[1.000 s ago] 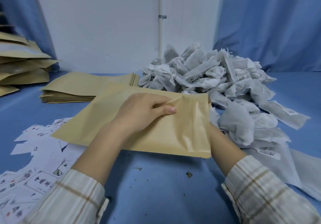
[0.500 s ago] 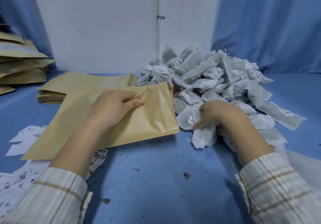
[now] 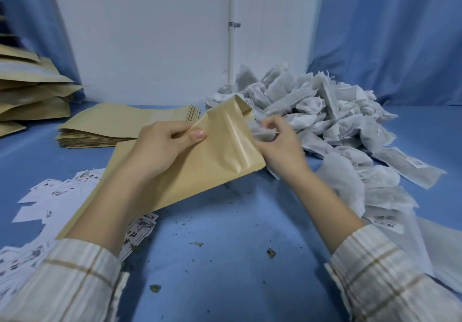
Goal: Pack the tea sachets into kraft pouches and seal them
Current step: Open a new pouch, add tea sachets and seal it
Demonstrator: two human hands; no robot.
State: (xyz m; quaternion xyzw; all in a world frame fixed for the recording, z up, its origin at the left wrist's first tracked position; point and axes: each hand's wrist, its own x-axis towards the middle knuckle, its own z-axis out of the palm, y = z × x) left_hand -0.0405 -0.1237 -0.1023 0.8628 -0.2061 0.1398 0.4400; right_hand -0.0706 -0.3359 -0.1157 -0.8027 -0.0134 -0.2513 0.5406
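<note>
Left hand (image 3: pixel 162 144) pinches a kraft pouch (image 3: pixel 200 161) open while right hand (image 3: pixel 272 144) grips 1 tea sachet (image 3: pixel 262 133) at its mouth; the sachet may snag if the opening collapses.

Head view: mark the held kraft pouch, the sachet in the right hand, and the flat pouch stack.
kraft pouch (image 3: pixel 215 156), head view, middle of its front face.
sachet (image 3: pixel 262 134), head view, the part showing between the fingers.
flat pouch stack (image 3: pixel 120 121), head view, top sheet.

printed cards (image 3: pixel 140 234) with unreadable characters, sachet labels (image 3: pixel 418 163) too small
</note>
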